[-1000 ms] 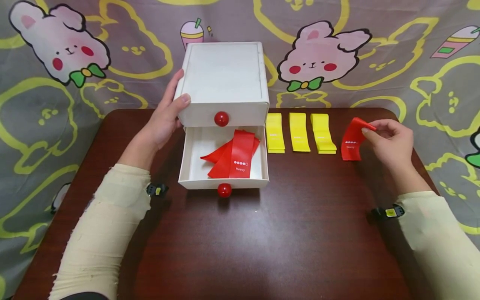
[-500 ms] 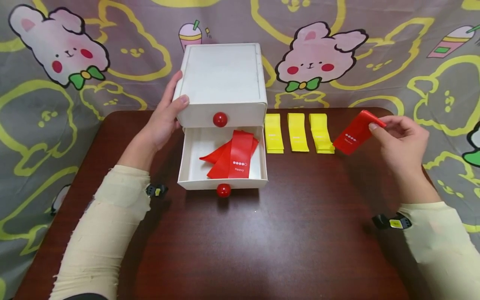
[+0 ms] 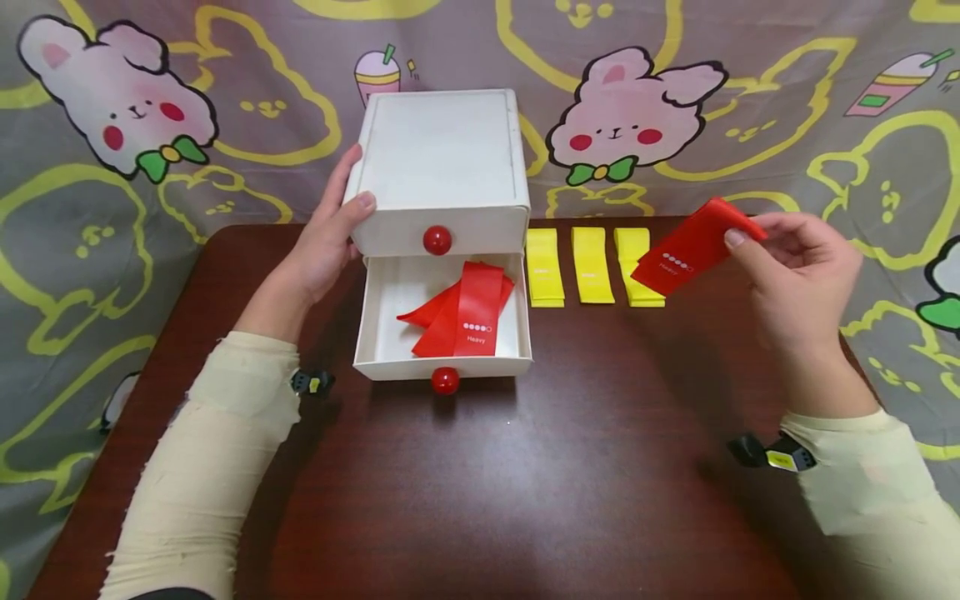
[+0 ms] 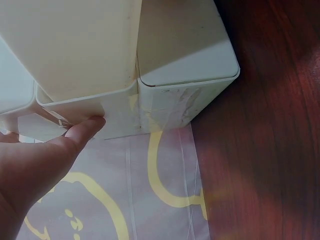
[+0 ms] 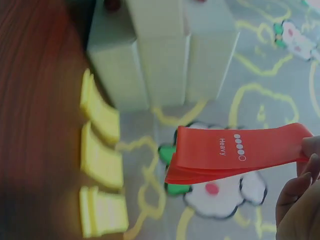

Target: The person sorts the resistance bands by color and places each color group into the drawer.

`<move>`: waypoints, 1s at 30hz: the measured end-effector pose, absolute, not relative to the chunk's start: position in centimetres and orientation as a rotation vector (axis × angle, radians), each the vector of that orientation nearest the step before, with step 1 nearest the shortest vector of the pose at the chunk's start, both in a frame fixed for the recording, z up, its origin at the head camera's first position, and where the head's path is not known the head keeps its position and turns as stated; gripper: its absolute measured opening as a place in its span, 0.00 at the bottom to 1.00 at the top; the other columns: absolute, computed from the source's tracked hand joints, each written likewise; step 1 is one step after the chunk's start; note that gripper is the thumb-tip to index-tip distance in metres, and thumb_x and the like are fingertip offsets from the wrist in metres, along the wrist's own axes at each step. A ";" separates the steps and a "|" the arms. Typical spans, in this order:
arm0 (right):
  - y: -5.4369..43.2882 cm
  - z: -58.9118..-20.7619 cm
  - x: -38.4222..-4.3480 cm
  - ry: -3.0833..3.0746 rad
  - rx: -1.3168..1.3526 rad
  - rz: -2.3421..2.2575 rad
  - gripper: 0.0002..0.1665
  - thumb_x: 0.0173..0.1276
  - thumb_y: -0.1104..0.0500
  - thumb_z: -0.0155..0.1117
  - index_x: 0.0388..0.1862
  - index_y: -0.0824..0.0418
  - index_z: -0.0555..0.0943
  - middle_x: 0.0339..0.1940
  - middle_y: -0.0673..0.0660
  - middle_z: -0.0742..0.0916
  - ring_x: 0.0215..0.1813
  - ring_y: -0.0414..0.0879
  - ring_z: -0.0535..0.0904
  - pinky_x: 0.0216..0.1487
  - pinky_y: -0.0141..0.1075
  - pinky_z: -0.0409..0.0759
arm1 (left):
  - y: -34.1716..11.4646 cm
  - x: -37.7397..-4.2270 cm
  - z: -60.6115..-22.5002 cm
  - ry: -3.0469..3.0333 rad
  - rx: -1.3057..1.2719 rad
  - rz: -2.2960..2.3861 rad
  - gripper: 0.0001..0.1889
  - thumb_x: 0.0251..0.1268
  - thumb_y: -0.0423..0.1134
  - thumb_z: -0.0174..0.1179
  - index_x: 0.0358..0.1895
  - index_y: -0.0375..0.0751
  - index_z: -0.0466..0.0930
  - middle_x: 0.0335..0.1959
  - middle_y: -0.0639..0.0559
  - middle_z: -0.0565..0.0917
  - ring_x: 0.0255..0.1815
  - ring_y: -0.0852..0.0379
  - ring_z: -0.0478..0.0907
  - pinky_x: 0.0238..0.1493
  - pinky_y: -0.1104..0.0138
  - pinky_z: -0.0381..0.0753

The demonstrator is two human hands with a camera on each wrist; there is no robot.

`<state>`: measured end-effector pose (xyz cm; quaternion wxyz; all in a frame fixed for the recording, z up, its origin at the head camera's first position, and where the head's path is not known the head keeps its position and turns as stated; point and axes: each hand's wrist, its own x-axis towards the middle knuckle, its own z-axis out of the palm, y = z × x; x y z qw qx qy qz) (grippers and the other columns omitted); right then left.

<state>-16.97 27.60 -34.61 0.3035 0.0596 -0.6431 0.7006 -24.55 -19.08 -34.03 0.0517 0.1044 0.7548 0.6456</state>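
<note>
Head view: hands well apart. Left hand (image 3: 318, 237), left of centre, thumb and fingers spread against left side of white drawer unit (image 3: 442, 150). Right hand (image 3: 802, 275), right of frame, pinches folded red band (image 3: 693, 246) marked "Heavy"; band's lower end overlaps rightmost of three yellow bands (image 3: 592, 265) in view. More red bands (image 3: 478, 304) lie in open drawer (image 3: 435, 368), centre.

Left wrist view: thumb touches unit's side, left of centre.

Right wrist view: pinched red band at lower right; yellow bands blurred, lower left.
</note>
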 end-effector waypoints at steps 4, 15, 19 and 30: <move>25.5 -33.6 -16.7 -1.613 0.293 1.925 0.17 0.58 0.75 0.71 0.46 0.84 0.80 0.41 0.69 0.86 0.38 0.53 0.83 0.41 0.32 0.82 | -19.1 -24.5 -34.1 2.289 0.312 1.973 0.34 0.74 0.53 0.48 0.78 0.77 0.45 0.75 0.53 0.55 0.65 0.45 0.65 0.59 0.45 0.70; 20.5 -31.4 -16.0 -1.538 0.482 2.038 0.12 0.61 0.77 0.65 0.43 0.82 0.80 0.36 0.68 0.86 0.24 0.49 0.72 0.29 0.33 0.77 | -19.1 -24.6 -34.1 2.286 0.308 1.978 0.34 0.74 0.53 0.48 0.78 0.77 0.46 0.75 0.53 0.55 0.64 0.45 0.66 0.58 0.46 0.71; 18.8 -31.1 -15.9 -1.545 0.566 2.065 0.11 0.61 0.77 0.63 0.44 0.80 0.80 0.37 0.68 0.86 0.23 0.49 0.70 0.28 0.32 0.76 | -19.1 -24.6 -34.2 2.275 0.310 1.993 0.34 0.74 0.53 0.48 0.78 0.76 0.46 0.75 0.52 0.56 0.63 0.45 0.67 0.54 0.51 0.74; 14.4 -31.5 -15.7 -1.711 0.683 2.014 0.11 0.64 0.71 0.66 0.44 0.75 0.82 0.39 0.66 0.86 0.23 0.51 0.74 0.28 0.34 0.78 | -19.1 -24.7 -34.3 2.279 0.332 1.992 0.34 0.73 0.53 0.48 0.78 0.76 0.46 0.74 0.51 0.57 0.62 0.45 0.67 0.51 0.54 0.75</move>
